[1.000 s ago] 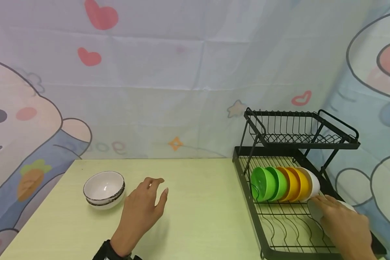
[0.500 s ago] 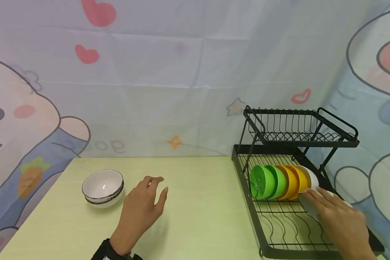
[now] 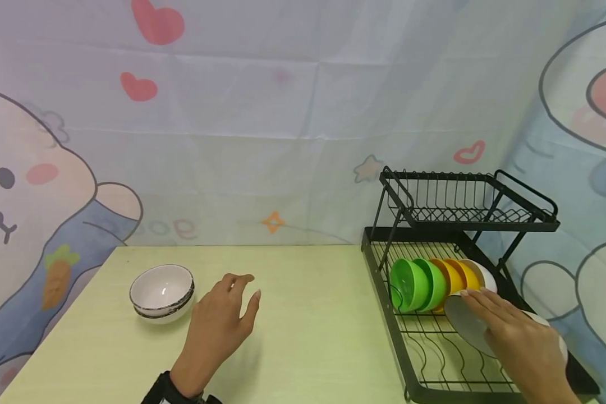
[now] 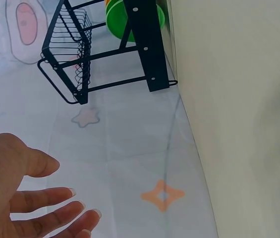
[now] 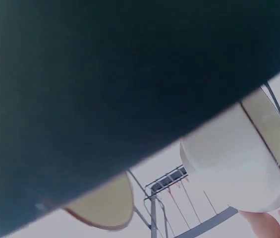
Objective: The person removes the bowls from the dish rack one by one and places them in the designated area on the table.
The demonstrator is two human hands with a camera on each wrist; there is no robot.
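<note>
R hand (image 3: pixel 525 339) grips wht bowl (image 3: pixel 468 325), tilted, over near pt of blk rack (image 3: pixel 464 396), scene right; grn bowls (image 3: pixel 406 286) & ylw bowls (image 3: pixel 468 276) just far-left of it. L hand (image 3: pixel 219 317) wide, fingers apart, over tbl (image 3: pixel 313 314), right of stacked bowls (image 3: pixel 163 292).

Head view bright, soft shadow on table (image 3: pixel 318 325); right wrist view hazy, top dark.

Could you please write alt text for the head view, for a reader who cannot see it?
A right hand holds a pale bowl at a black rack's lower tier, near a row of green, yellow and white bowls. The left hand, holding nothing, is beside two stacked white bowls on a table.
</note>
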